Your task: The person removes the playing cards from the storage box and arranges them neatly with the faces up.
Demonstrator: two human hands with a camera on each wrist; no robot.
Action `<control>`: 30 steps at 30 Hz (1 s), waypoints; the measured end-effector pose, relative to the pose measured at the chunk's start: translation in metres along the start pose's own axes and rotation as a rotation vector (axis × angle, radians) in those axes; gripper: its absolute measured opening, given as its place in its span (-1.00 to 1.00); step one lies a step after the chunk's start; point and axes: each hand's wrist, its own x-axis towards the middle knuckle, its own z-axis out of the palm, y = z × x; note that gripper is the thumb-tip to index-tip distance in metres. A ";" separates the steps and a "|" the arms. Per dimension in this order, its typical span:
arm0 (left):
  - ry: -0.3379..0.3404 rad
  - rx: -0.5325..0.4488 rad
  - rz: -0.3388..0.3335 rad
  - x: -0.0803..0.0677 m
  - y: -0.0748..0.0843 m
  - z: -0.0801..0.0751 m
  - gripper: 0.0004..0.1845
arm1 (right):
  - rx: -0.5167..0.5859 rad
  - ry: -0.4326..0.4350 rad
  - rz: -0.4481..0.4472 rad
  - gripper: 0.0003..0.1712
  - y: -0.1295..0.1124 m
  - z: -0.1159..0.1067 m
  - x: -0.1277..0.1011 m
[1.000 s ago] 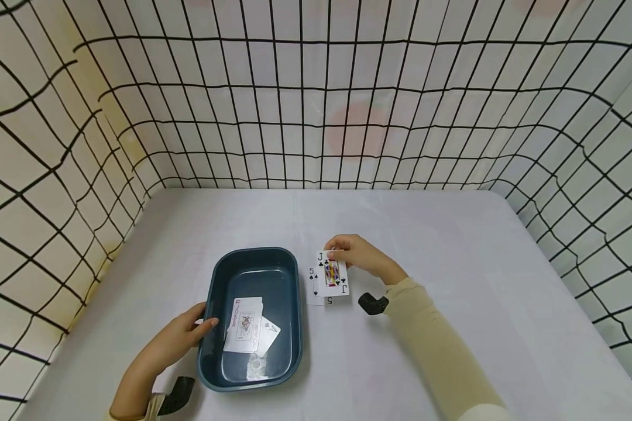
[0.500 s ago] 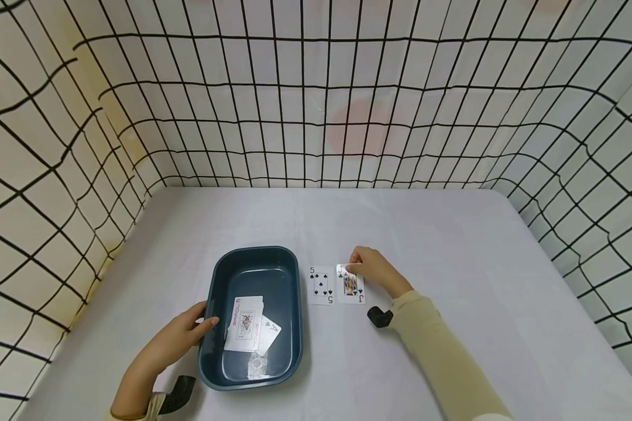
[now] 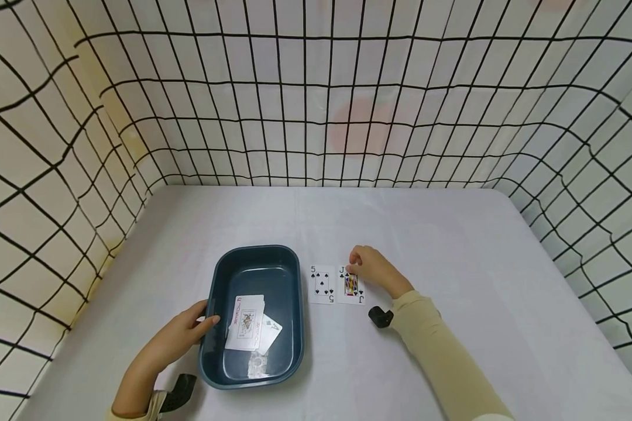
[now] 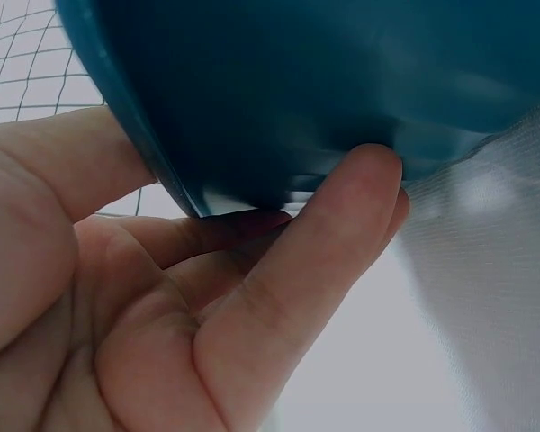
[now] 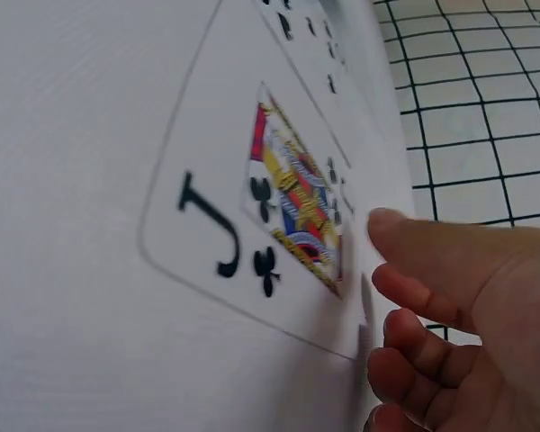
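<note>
Cards number four in view, all face up: two on the table and two inside the dark blue tray. On the table lie the five of spades and, just beside it to its right, the jack of clubs; the two lie parallel, edges close but not overlapping, which reads as deliberate side-by-side laying out. The right hand rests at the far edge of the jack, fingers curled over that edge; the right wrist view shows the fingertips at the card's border with the card flat on the cloth, so I judge the contact a light hold or touch rather than a lift, though whether the thumb is under the edge cannot be told. In the tray a joker lies on top of a second card, which sticks out at an angle beneath it and appears to be an ace; its suit is too small to read. The left hand grips the tray's left rim, thumb over the lip and fingers against the outer wall as the left wrist view shows, a hold that would steady the tray against sliding. Trays count one, hands two, each with a black wrist-mounted device. Walls of white sheet with a black grid enclose the table on three sides.
</note>
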 end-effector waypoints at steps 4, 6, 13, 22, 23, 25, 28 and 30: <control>-0.001 0.004 0.006 0.000 0.001 0.000 -0.39 | 0.038 0.015 0.005 -0.86 -0.006 -0.006 0.000; 0.001 0.004 0.008 0.000 0.001 0.000 -0.40 | 0.048 0.026 -0.014 -0.84 -0.012 -0.008 0.000; 0.006 0.006 0.009 0.000 0.001 0.000 -0.41 | 0.031 0.032 -0.094 -0.79 -0.047 -0.010 0.005; 0.007 0.011 -0.007 0.000 0.000 0.000 -0.40 | 0.060 0.015 -0.229 -0.75 -0.107 -0.001 0.011; 0.007 0.010 -0.007 0.000 0.000 0.000 -0.40 | 0.067 0.004 -0.247 -0.74 -0.114 0.001 0.012; 0.008 0.005 -0.006 0.000 0.000 0.000 -0.40 | 0.080 -0.015 -0.282 -0.73 -0.128 0.006 0.013; 0.007 -0.001 -0.002 0.000 0.000 0.000 -0.41 | 0.079 -0.030 -0.345 -0.75 -0.146 0.015 0.014; 0.003 -0.004 0.001 0.000 0.000 0.000 -0.41 | 0.082 -0.039 -0.382 -0.77 -0.158 0.022 0.014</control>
